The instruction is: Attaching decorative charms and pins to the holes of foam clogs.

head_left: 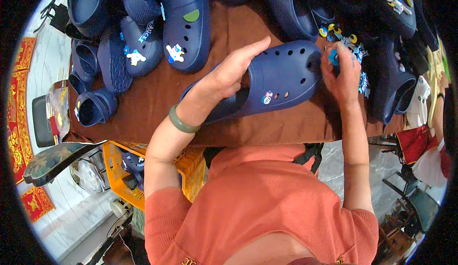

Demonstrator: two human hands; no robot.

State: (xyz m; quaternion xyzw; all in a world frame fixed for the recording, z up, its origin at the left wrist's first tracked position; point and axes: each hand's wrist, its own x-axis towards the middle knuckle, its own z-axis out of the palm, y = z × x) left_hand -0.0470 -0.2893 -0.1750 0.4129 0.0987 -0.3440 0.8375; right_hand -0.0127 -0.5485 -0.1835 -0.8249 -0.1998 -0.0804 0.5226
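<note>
A navy blue clog (288,69) with round vent holes lies across the brown cloth, its toe to the right. My left hand (228,76) grips it at the foot opening, thumb stretched along the upper edge and fingers hidden inside. A small pink-and-white swirl charm (267,98) sits on the clog's near side. Just past the toe, my right hand (344,72) is closed on a small blue charm (333,57), pinched between thumb and fingers. Beside that hand lies a heap of loose charms (355,40) in yellow, white, blue and black.
More navy clogs (187,36) crowd the far and left sides of the brown-clothed table (157,107), some bearing white character charms. Another dark clog (393,88) stands at the right. An orange crate (193,169) holding clogs is below the table's near edge, with a chair (52,165) at left.
</note>
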